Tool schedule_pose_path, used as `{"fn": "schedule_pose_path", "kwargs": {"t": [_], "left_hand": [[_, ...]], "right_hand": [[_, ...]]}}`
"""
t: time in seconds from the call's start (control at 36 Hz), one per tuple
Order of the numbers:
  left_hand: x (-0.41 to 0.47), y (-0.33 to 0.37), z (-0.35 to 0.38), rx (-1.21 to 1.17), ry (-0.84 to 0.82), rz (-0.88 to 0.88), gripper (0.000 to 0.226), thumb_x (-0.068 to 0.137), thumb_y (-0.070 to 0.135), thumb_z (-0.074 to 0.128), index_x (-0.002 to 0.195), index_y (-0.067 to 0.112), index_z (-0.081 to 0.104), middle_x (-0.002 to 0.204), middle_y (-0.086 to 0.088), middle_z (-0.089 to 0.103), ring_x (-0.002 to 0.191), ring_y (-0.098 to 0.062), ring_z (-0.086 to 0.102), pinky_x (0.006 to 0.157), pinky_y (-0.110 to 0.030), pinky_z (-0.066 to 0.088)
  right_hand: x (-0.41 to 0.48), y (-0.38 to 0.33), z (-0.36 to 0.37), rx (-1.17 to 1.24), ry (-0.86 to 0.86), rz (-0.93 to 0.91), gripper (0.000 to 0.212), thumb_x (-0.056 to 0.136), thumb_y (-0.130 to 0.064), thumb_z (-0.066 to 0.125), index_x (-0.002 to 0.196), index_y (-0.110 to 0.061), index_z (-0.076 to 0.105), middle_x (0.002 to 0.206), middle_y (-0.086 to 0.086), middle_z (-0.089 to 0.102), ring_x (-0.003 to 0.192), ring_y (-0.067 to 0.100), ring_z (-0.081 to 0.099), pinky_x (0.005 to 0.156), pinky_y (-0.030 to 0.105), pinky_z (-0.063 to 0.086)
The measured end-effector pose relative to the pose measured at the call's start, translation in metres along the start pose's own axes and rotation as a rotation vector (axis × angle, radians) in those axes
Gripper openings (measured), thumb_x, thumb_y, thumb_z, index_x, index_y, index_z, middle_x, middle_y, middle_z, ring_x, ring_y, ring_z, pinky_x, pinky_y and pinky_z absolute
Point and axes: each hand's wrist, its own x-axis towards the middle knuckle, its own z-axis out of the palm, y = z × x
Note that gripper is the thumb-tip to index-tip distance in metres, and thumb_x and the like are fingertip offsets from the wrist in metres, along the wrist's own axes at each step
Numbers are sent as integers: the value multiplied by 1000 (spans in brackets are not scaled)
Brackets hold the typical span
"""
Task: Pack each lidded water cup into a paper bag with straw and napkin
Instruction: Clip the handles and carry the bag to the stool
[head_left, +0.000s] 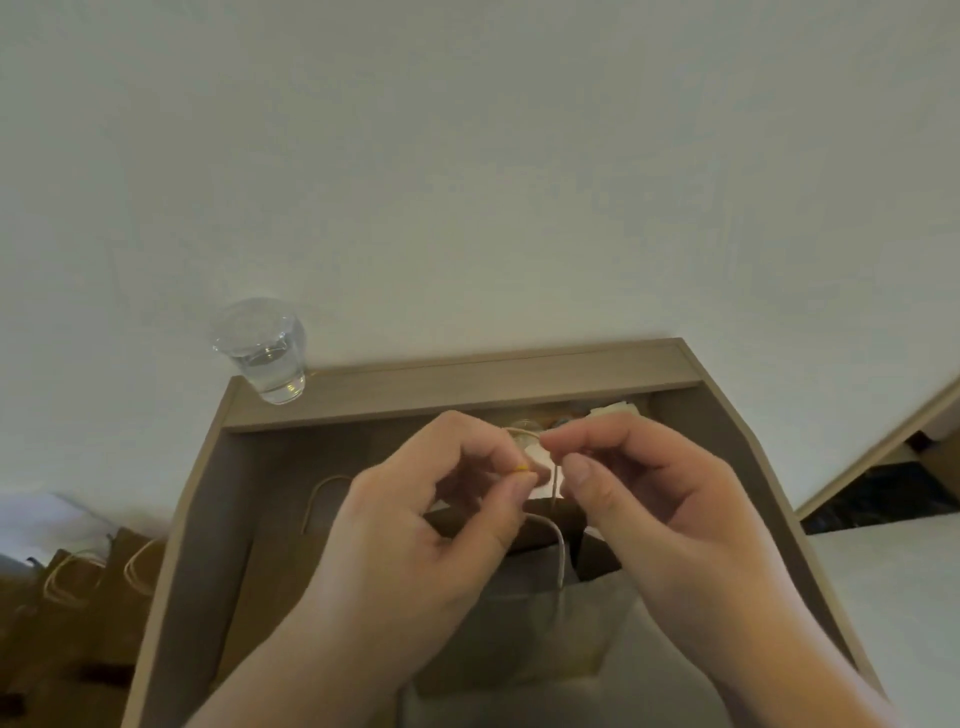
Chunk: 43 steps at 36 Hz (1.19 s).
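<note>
A clear plastic cup (260, 351) with a see-through lid stands upright on the back left corner of a light-brown wooden box (467, 387), against a white wall. Water fills roughly its lower half, and its walls taper towards the base. It is well apart from both hands.

Over the middle of the box, the left hand (415, 535) has its fingers curled, thumb and forefinger pinching a small thin yellow-tipped piece (521, 469); too little of it shows to say what it is. The right hand (660, 519) is also curled, thumb and forefinger drawn close together just beside a white scrap of paper (540, 480) and a thin upright cord. Whether it actually grips either one cannot be told.

Directly below the hands stands a brown paper bag (493, 613), its mouth facing up, with a pale twine handle (560, 571) looping down over its near face. The white paper sits at the bag's mouth, between the two hands.

A second brown paper bag (291, 561) lies inside the box to the left. More brown bags with twine handles (78, 597) lie outside the box at the far left. Small blurred white items (613, 410) sit in the box's back right corner.
</note>
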Motion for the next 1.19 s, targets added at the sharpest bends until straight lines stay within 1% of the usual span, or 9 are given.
{"fn": "schedule_pose_path", "kwargs": {"t": [0.14,0.33,0.5,0.64,0.72,0.78,0.86,1.0,1.19], "left_hand": [[-3,5,1,29,-14,-49,8,93,34,70,101,32,70,86,12,75,77,-15,72,65,-25,58],[-5,9,1,10,-76,-117,32,89,50,74,112,34,57,86,19,79,70,-18,69,65,-36,57],[-4,9,2,186,-130,-19,32,94,51,72,118,40,54,93,28,75,82,-10,72,72,-18,51],[-6,-4,-10,338,-93,-205,88,52,92,76,126,66,35,121,35,54,113,7,55,84,-17,48],[-11,-19,-23,422,-233,-454,129,26,101,74,134,80,6,142,47,31,131,14,38,113,-37,45],[-14,-29,-24,539,-398,-511,137,27,107,65,143,76,-1,153,41,21,141,6,24,123,-47,32],[-18,-41,-11,679,-519,-453,126,38,112,50,149,63,17,135,46,27,131,9,19,118,-39,26],[-18,-55,9,724,-421,-306,64,67,98,47,115,56,53,100,40,50,110,9,35,99,-29,32],[-14,-52,20,681,-355,-256,45,84,79,43,108,51,69,85,23,65,90,-1,57,86,-31,48]], "right_hand": [[-1,0,1,16,-90,-86,11,94,-32,81,104,-36,80,96,-3,80,93,22,77,82,40,64],[8,-1,-10,64,-178,39,14,80,-36,77,91,-31,84,74,0,77,63,5,69,63,15,55],[17,4,-22,69,-318,94,14,83,-38,77,85,-25,82,67,-1,70,60,5,60,58,16,49],[36,16,-51,-86,-51,-62,17,97,-48,72,94,-31,76,81,4,75,67,13,68,66,26,56],[65,40,-59,-293,122,-7,7,98,-41,69,94,-37,73,84,-8,75,73,7,69,70,24,51],[84,58,-55,-442,21,109,6,99,-41,69,94,-39,72,84,-12,74,77,4,69,71,25,53],[99,81,-40,-555,-208,186,3,99,-41,70,96,-43,72,86,-18,75,84,-2,69,80,24,57],[98,86,-14,-565,-527,133,6,94,-44,76,89,-47,75,85,-24,76,79,-7,71,69,18,53],[72,72,-9,-684,-589,25,9,94,-45,74,85,-45,74,92,-34,70,87,-11,67,66,13,52]]}}
